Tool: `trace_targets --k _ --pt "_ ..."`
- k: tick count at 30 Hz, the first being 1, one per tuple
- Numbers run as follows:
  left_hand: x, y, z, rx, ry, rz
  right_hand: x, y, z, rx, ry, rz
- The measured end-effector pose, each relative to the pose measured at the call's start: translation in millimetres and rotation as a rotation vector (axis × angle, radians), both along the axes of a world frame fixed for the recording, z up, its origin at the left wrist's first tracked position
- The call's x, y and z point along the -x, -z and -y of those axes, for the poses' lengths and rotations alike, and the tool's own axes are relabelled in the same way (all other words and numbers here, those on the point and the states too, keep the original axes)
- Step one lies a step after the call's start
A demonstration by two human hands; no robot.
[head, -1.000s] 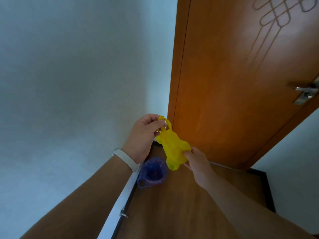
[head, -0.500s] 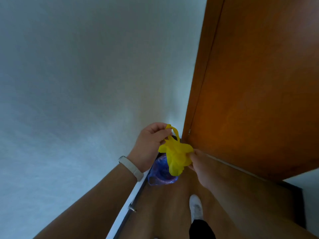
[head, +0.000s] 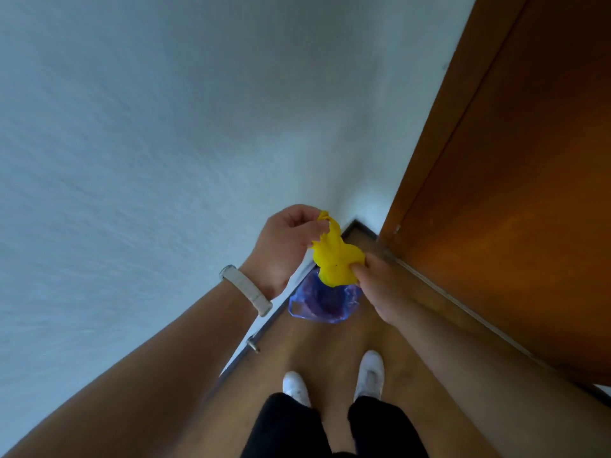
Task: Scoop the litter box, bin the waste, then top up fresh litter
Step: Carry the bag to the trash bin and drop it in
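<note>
A small yellow plastic bag (head: 335,261), bunched up, hangs in the air between both hands. My left hand (head: 284,247) pinches its handle loops at the top. My right hand (head: 380,285) grips its lower right side. Directly below the bag, on the wooden floor in the corner, stands a small bin lined with a blue plastic bag (head: 322,302), its mouth open upward. The litter box and scoop are not in view.
A white wall (head: 165,160) fills the left. An orange-brown wooden door (head: 512,193) stands on the right. A metal door stopper (head: 253,345) sticks out of the skirting board. My two white shoes (head: 368,373) stand on the wooden floor just behind the bin.
The view has tilted down, so the bin sits under the bag and both feet show. Both hands keep their hold on the yellow bag, which now hangs over the bin's mouth.
</note>
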State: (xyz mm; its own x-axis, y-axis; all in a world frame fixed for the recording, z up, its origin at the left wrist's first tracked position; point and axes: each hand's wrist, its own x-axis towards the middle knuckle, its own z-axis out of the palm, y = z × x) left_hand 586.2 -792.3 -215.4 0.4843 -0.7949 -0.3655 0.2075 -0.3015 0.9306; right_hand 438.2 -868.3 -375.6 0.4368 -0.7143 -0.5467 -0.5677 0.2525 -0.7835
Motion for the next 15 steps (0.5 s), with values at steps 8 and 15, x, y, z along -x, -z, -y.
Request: trace_targets --k 8,15 --pt "-23.7 128.3 28.1 -0.088 -0.051 -0.141 -25.9 90.6 26.4 -0.089 0.040 -0.015" --pt "-18.4 282.4 19.7 -0.331 -0.064 -0.121 -38.9 254.7 35.5 -0.234 0.064 -0.012"
